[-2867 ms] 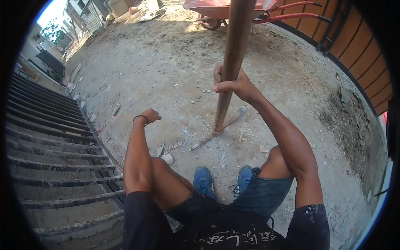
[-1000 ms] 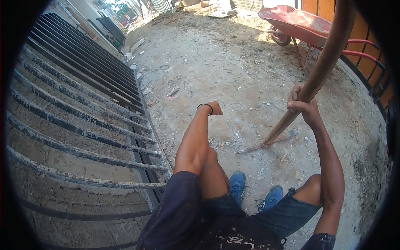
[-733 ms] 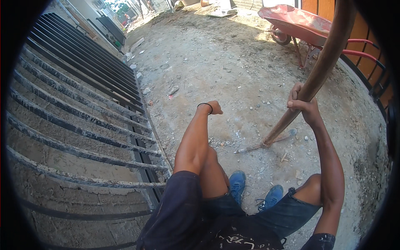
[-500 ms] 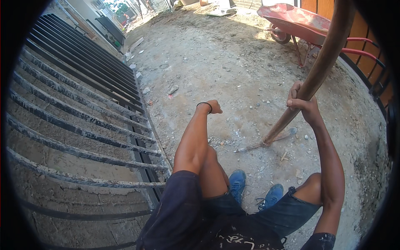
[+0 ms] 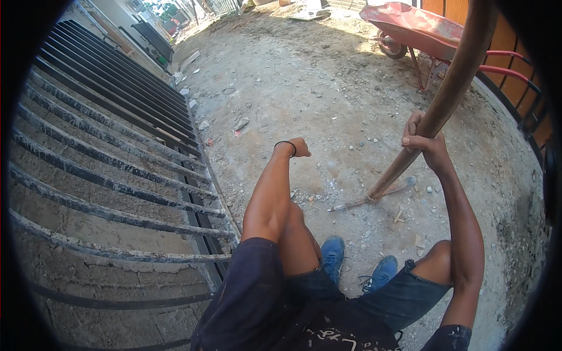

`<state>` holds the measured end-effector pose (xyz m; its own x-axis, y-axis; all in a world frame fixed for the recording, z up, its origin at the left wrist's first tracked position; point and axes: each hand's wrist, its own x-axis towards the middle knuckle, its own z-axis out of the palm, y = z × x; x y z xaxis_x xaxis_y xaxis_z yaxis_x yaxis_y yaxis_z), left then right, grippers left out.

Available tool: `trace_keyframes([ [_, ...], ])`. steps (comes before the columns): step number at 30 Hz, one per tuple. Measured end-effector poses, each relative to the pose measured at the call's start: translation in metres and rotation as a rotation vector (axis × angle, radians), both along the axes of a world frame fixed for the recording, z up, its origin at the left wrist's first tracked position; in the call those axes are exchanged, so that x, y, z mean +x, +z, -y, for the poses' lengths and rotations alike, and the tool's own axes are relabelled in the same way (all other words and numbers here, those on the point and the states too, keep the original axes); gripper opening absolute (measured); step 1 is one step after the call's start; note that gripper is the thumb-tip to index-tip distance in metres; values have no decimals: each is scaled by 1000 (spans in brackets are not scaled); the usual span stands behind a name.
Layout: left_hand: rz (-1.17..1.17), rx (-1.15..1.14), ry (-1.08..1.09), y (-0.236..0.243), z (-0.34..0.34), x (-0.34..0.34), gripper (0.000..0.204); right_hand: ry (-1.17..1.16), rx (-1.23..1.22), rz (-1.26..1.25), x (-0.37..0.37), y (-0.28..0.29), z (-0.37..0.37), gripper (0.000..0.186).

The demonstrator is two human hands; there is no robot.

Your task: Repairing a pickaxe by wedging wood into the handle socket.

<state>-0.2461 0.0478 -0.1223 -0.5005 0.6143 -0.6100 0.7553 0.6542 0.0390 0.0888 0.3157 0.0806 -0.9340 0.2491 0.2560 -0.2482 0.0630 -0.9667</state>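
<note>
My right hand (image 5: 426,142) is wrapped round the long wooden handle of a pickaxe (image 5: 396,173). The handle slants from the ground up past the top right of the view. Its metal head (image 5: 393,192) rests on the dirt in front of my feet, a narrow end to the left and a broader blade to the right. My left hand (image 5: 300,147) hangs over my bent left knee, fingers curled in and partly hidden, with nothing seen in it. A dark band circles that wrist.
Black metal bars (image 5: 126,175), crusted with grey, run along my left. A red wheelbarrow (image 5: 413,32) stands at the far right by an orange, dark-framed fence (image 5: 510,79). Stones and wood scraps (image 5: 398,216) litter the uneven dirt near my blue shoes (image 5: 333,257).
The view has shifted very slightly. Both hands and the pickaxe stay nearly where they were, with the right hand's grip the same.
</note>
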Motion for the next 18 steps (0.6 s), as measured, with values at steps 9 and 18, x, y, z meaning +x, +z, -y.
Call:
trace_keyframes([
  [9,50,36,91,-9,-12,2,53,-24,0,15,3,-3,-5,26],
  [18,90,245,89,76,-27,43,52,-82,23,-255,-8,40,-4,39],
])
